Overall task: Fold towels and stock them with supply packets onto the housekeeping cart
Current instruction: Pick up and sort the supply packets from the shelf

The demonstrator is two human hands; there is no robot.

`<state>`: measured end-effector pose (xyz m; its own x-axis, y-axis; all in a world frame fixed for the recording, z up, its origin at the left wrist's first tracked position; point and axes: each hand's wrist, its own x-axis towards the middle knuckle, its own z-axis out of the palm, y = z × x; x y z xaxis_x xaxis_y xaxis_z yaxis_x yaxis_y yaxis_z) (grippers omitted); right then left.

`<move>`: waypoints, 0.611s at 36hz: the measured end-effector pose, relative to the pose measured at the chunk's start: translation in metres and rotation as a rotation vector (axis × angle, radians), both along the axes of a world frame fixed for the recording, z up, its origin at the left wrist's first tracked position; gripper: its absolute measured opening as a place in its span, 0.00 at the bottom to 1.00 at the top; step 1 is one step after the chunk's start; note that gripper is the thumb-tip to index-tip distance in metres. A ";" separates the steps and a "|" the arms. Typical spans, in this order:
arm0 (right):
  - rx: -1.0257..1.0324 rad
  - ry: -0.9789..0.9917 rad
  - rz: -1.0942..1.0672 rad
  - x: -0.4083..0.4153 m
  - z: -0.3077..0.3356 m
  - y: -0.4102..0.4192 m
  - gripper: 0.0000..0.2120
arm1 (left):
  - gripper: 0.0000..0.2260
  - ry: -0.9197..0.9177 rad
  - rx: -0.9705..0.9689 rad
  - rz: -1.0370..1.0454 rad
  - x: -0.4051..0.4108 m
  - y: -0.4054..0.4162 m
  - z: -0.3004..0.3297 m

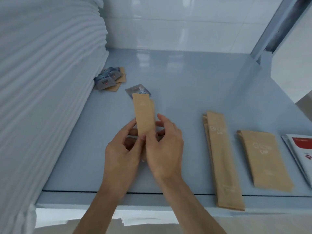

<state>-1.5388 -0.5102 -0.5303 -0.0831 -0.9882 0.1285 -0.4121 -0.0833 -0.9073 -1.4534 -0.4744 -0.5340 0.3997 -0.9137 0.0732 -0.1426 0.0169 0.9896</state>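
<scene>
Both hands hold a small stack of narrow brown paper packets upright over the middle of the pale blue cart shelf. My left hand grips their lower left edge and my right hand pinches their lower right edge. A tall stack of folded white towels fills the shelf's left side. On the right lie a long brown packet pile, a wider brown packet pile and white packets with a red patch.
A heap of small grey-blue sachets on brown packets lies against the towels at the back. A single clear sachet lies just behind the held packets. A metal cart post rises at the back right. The shelf's front lip runs below my wrists.
</scene>
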 end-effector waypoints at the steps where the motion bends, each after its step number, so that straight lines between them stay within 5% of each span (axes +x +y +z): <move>1: -0.008 0.005 0.007 -0.004 0.002 0.003 0.17 | 0.16 -0.004 0.009 -0.004 0.000 0.000 0.000; 6: -0.050 0.099 -0.008 -0.032 0.007 0.017 0.12 | 0.17 -0.013 0.075 -0.076 -0.008 -0.001 0.003; 12: 0.098 0.394 0.060 -0.064 0.021 0.020 0.18 | 0.07 -0.443 0.135 -0.146 -0.039 -0.001 0.015; 14: 0.113 0.473 0.065 -0.068 0.028 0.020 0.17 | 0.04 -0.457 0.169 -0.155 -0.045 -0.002 0.018; 22: 0.249 0.624 0.080 -0.076 0.038 0.019 0.10 | 0.10 -0.572 0.267 -0.179 -0.055 -0.002 0.019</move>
<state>-1.6151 -0.4914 -0.4923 0.0070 -0.9946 -0.1038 -0.8662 0.0458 -0.4976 -1.5088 -0.4764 -0.5150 0.2046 -0.9788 -0.0094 -0.6654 -0.1462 0.7320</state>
